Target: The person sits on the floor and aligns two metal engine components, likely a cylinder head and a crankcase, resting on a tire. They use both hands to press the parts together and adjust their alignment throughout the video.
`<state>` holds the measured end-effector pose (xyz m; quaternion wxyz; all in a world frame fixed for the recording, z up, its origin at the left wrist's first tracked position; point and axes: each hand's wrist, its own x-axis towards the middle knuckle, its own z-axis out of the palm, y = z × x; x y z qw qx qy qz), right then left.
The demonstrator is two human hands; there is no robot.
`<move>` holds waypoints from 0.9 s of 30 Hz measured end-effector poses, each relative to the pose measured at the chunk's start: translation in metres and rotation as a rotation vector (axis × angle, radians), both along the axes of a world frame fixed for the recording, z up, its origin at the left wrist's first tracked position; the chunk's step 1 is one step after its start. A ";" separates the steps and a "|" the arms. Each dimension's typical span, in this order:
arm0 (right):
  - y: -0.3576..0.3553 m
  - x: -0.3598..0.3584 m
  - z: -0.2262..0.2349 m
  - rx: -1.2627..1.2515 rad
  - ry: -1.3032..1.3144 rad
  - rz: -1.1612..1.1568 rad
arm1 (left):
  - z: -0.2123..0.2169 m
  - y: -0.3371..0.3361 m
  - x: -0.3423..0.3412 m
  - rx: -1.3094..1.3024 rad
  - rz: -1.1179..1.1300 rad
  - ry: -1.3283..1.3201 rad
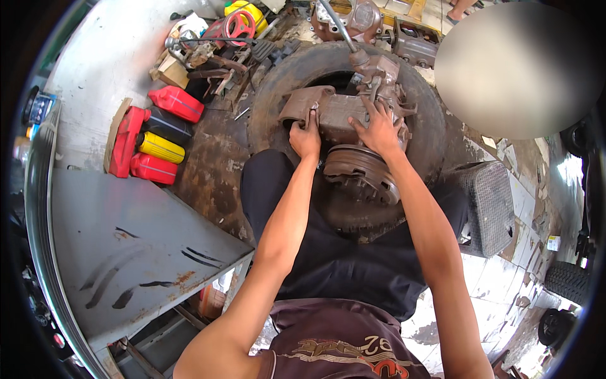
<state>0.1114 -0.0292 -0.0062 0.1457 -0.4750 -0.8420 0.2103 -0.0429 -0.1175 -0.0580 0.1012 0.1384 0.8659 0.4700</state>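
Note:
A brown, greasy metal gearbox [341, 120] with a long shift lever [338, 25] rests on a large worn tyre [271, 95] in front of me. My left hand [305, 138] is at the casing's near left side, beside a curved metal cover. Its fingers are curled and drawn together; whatever they grip is too small to tell. Flat on the casing's right part lies my right hand [382, 131], fingers spread, holding nothing. Below both hands, a grooved pulley-like drum [360, 167] sticks out toward me, between my knees.
To the left lie several red, black and yellow plastic bottles [161, 146]. A grey metal table [151, 246] with rusty edges stands nearer. Mixed metal parts [221, 63] are piled beyond the bottles. At right is a grey mesh-patterned crate [489, 205]; more castings [353, 22] lie behind the tyre.

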 end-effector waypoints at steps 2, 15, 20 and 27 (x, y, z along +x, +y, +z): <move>-0.004 0.002 -0.001 -0.017 0.001 0.008 | -0.005 -0.007 0.003 0.104 -0.015 -0.006; -0.004 -0.003 0.000 -0.015 -0.021 0.004 | -0.014 -0.015 -0.007 0.027 -0.070 0.030; -0.005 0.000 -0.001 -0.016 -0.001 0.009 | -0.008 -0.010 -0.006 -0.008 -0.024 0.016; -0.005 -0.001 0.000 -0.012 -0.014 -0.004 | 0.003 -0.007 -0.009 -0.075 -0.066 -0.014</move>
